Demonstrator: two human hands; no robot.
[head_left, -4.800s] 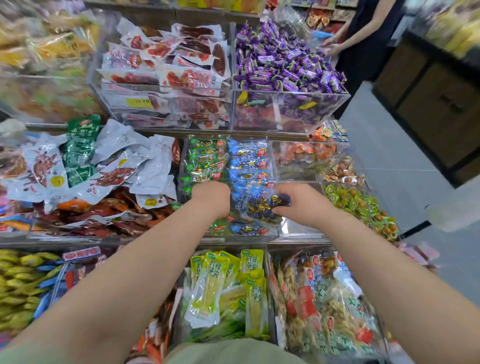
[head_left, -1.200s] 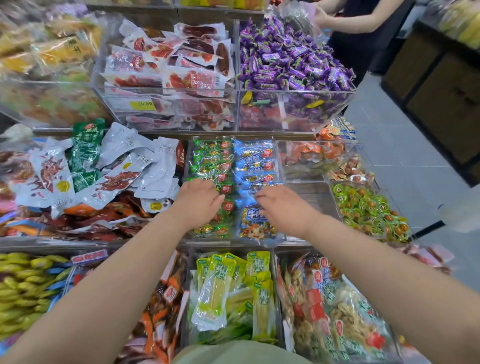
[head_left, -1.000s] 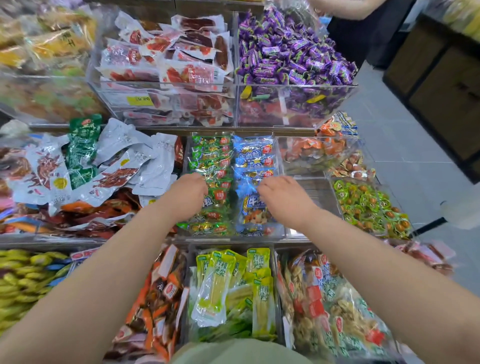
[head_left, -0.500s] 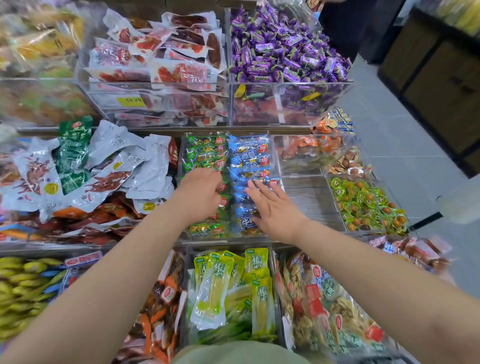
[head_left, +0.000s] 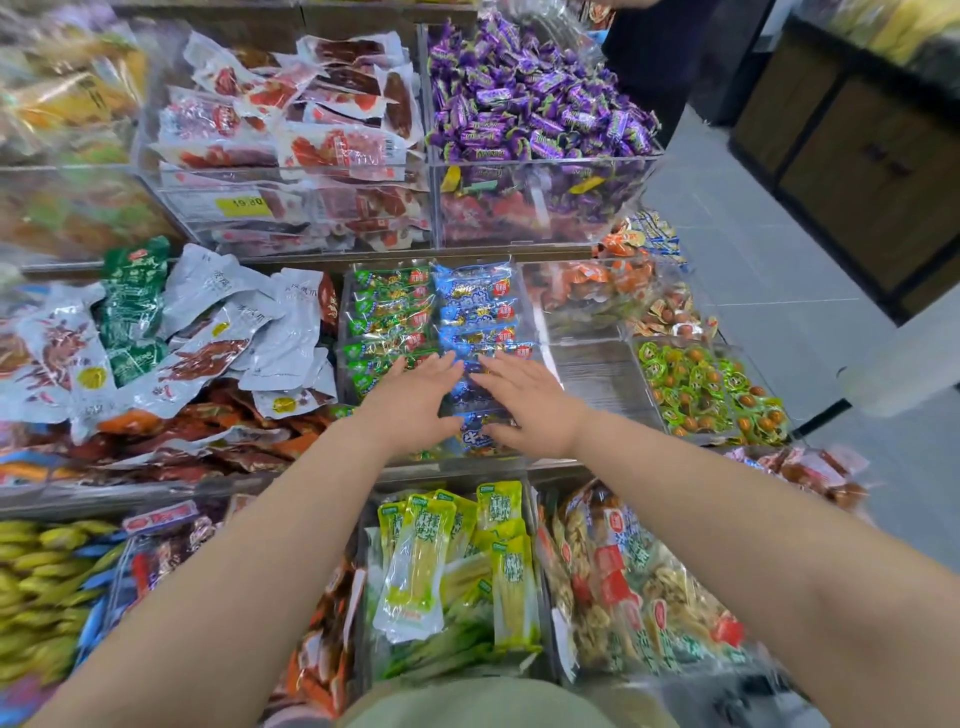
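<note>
A: How many hands?
B: Two. The left hand (head_left: 415, 400) and right hand (head_left: 524, 410) lie flat, fingers straight, on the blue packets (head_left: 475, 312) in the clear bin (head_left: 525, 312).
A: How many packets?
B: There are two columns, green packets (head_left: 389, 312) beside blue. The hands cover the near ones. Purple candies (head_left: 535, 104) are piled behind.

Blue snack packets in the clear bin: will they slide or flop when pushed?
Probably slippery: the blue snack packets are glossy film, stacked overlapping. Likely light and floppy, being small and crinkled. Under the flat left hand and right hand they may shift together.
</note>
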